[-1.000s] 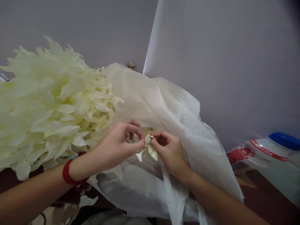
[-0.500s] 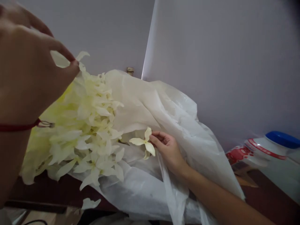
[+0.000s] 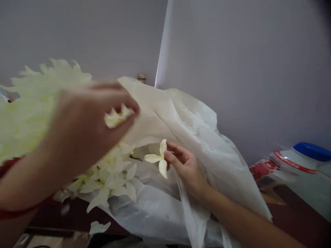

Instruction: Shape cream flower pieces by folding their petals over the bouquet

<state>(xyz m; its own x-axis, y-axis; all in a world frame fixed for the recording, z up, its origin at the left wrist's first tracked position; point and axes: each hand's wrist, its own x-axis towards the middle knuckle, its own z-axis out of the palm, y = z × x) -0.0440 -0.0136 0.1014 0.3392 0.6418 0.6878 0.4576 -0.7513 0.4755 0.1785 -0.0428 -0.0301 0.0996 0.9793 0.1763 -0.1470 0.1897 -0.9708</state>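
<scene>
My right hand pinches a pale cream flower with three visible petals, in front of a white plastic bag. Blurred by motion, my left hand is closed with thumb and fingers meeting; a pale yellow-white flower shows between them. It hangs over a large heap of similar flowers, part of which it hides. More of the pale blossoms rise behind the left wrist, which wears a red band.
A white jar with a blue lid stands at the right, near red packaging. A small bottle top shows behind the bag. One loose petal piece lies at the table's front edge. Grey walls meet behind.
My left hand has moved right and down from the upper left, now with a flower between its fingers. The flower in my right hand has turned slightly; that hand stays almost in place.
</scene>
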